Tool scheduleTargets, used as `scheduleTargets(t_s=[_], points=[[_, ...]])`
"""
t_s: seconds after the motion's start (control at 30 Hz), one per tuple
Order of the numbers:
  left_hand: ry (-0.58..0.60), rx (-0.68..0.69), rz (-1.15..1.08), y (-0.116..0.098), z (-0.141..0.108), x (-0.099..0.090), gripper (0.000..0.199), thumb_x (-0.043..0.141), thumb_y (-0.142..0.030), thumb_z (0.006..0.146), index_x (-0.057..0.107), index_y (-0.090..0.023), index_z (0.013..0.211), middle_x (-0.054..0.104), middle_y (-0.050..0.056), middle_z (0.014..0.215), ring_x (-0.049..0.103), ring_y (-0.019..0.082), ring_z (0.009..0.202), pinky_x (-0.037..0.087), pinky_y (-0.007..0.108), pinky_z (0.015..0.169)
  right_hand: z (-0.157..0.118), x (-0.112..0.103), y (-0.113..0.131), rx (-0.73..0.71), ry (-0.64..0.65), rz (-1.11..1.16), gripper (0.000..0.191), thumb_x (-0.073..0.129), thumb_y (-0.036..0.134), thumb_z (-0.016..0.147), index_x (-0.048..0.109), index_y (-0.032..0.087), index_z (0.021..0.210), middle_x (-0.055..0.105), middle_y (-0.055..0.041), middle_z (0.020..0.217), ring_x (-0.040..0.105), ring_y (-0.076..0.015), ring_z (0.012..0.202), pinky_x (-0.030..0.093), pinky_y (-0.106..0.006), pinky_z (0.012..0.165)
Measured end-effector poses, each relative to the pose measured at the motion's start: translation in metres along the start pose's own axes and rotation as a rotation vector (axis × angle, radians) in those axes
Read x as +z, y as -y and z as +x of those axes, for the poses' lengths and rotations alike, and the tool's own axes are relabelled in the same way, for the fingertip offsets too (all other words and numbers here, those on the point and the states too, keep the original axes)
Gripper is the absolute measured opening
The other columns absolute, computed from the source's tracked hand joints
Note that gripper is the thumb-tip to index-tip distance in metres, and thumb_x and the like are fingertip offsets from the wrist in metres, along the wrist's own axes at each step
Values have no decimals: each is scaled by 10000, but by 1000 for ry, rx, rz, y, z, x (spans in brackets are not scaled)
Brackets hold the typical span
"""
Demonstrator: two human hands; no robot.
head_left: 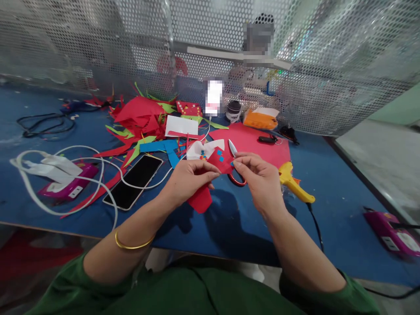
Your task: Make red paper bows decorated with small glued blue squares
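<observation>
A folded red paper piece is pinched between the thumb and fingers of my left hand. Several small blue squares sit on its raised part. Closed in a pinch, my right hand has a small blue paper square at its fingertips, by the right edge of the red piece. Just behind the hands lie scissors with red handles, partly covered by my right fingers. A white scrap with tiny coloured bits on it rests behind the red piece.
A yellow glue gun lies at the right, its black cord trailing forward. At left are a phone, white cables and a purple power strip. Red paper scraps pile up behind. A lit phone leans on the perforated metal screen.
</observation>
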State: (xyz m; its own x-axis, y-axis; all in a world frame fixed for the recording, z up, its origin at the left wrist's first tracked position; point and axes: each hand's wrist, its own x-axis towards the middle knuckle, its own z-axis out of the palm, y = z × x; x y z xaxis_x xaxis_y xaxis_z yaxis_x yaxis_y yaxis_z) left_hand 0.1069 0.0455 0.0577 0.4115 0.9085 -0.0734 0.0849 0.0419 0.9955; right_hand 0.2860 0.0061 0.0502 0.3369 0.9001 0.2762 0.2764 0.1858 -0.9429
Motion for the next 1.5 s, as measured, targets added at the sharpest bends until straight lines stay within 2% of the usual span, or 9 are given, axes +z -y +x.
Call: scheduleTargets(t_s=[0.07, 0.13, 0.23, 0.47, 0.77, 0.93, 1.1, 1.3, 1.5], points=[[-49, 9, -2, 2, 0, 2, 143, 761, -299, 748, 743, -165, 794, 694, 6, 653, 651, 122, 551, 524, 227, 570, -3, 1, 2, -106, -29, -106, 86, 693, 290, 799, 744, 223, 783, 707, -83, 1156, 636, -246, 1136, 470, -423, 1000], [-68, 22, -16, 2, 0, 3, 147, 767, -303, 740, 751, -166, 791, 697, 8, 647, 652, 124, 559, 528, 228, 577, -6, 3, 4, -179, -21, -188, 78, 680, 265, 814, 740, 229, 780, 695, -89, 1222, 620, -252, 1191, 443, -453, 1054], [-66, 35, -31, 2, 0, 4, 159, 778, -304, 717, 758, -157, 776, 705, 13, 666, 644, 122, 559, 531, 236, 589, -11, 8, 6, -287, 15, -250, 95, 655, 240, 838, 730, 243, 779, 689, -75, 1256, 590, -249, 1245, 433, -480, 1079], [-43, 72, -13, 1, -1, 4, 177, 781, -312, 705, 752, -149, 767, 712, 16, 679, 648, 129, 573, 528, 246, 603, -16, 10, 3, -462, -21, -372, 98, 653, 243, 857, 736, 242, 805, 682, -79, 1270, 526, -265, 1315, 415, -506, 1089], [-28, 93, 11, 1, -1, 2, 193, 768, -338, 721, 722, -157, 770, 680, -4, 628, 634, 125, 567, 524, 247, 609, -18, 12, 2, -484, -56, -412, 119, 644, 254, 862, 722, 250, 772, 687, -69, 1256, 530, -276, 1309, 430, -522, 1068], [-13, 93, -6, 0, -1, 3, 198, 771, -342, 710, 709, -162, 761, 663, -14, 609, 623, 120, 554, 529, 243, 594, -17, 10, 2, -485, -52, -415, 117, 643, 269, 875, 744, 264, 817, 690, -62, 1245, 529, -278, 1310, 423, -536, 1075], [-5, 90, -17, 0, -2, 3, 209, 776, -348, 723, 708, -154, 762, 662, -16, 610, 625, 113, 544, 514, 220, 571, -10, -1, 8, -497, -163, -390, 108, 640, 262, 889, 746, 251, 869, 684, -78, 1234, 555, -271, 1280, 411, -519, 1091], [5, 137, 25, -3, -4, 4, 162, 752, -309, 754, 705, -155, 735, 644, -20, 587, 611, 106, 540, 506, 207, 568, -8, -7, 11, -408, -14, -399, 74, 676, 262, 848, 725, 244, 796, 670, -82, 1267, 520, -290, 1328, 385, -543, 1108], [6, 189, 103, -2, -3, 4, 137, 716, -283, 791, 703, -158, 736, 649, -14, 594, 606, 108, 543, 494, 209, 566, -8, -4, 5, -426, 44, -446, 74, 688, 273, 848, 718, 228, 799, 639, -109, 1327, 462, -288, 1376, 357, -550, 1122]])
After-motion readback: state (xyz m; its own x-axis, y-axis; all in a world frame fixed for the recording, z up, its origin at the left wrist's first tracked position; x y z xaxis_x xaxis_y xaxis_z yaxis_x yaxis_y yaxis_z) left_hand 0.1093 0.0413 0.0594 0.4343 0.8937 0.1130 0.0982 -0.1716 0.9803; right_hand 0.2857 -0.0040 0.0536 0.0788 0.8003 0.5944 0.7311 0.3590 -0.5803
